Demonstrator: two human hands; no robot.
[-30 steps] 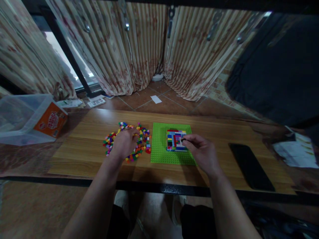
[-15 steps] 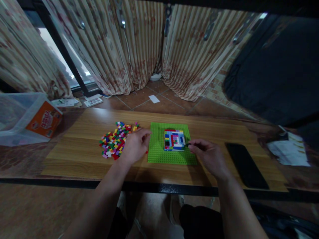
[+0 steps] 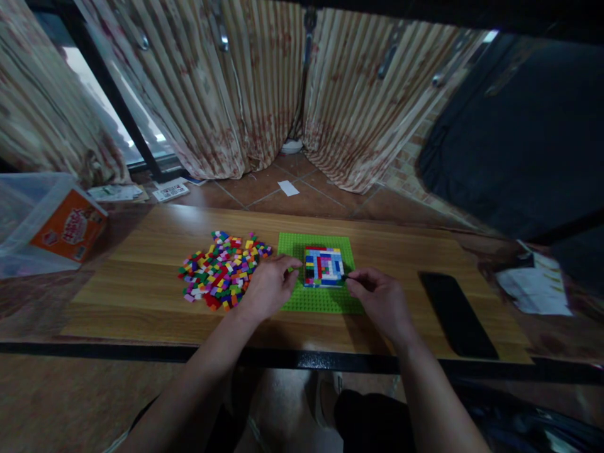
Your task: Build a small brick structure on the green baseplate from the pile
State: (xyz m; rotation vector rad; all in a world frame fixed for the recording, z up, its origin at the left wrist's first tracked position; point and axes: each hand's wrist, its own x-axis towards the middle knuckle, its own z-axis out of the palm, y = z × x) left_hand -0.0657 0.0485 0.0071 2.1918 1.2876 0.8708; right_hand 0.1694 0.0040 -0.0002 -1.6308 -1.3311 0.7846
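On a green studded baseplate [image 3: 325, 303] stands a low square build of toy bricks [image 3: 324, 267], mostly blue and white with red, yellow and green bits. My right hand [image 3: 380, 299] pinches a small dark brick [image 3: 345, 277] against the build's right side, near its front corner. Over the left part of the baseplate is my left hand [image 3: 271, 286], its fingers curved and thumb apart from the index finger, close to the build's left side. No brick shows in it. Behind my left hand lies a loose pile of colourful bricks [image 3: 219, 270].
A black phone-like slab [image 3: 457, 314] lies on the wooden tabletop [image 3: 127, 283] at right. At far left is a clear plastic bin [image 3: 28, 258] with an orange label. Papers [image 3: 535, 286] lie beyond the table's right end. Curtains [image 3: 264, 94] hang behind.
My left hand has moved right, away from the pile and toward the brick build, uncovering more of the pile. My right hand stays at the build's right side with the dark brick.
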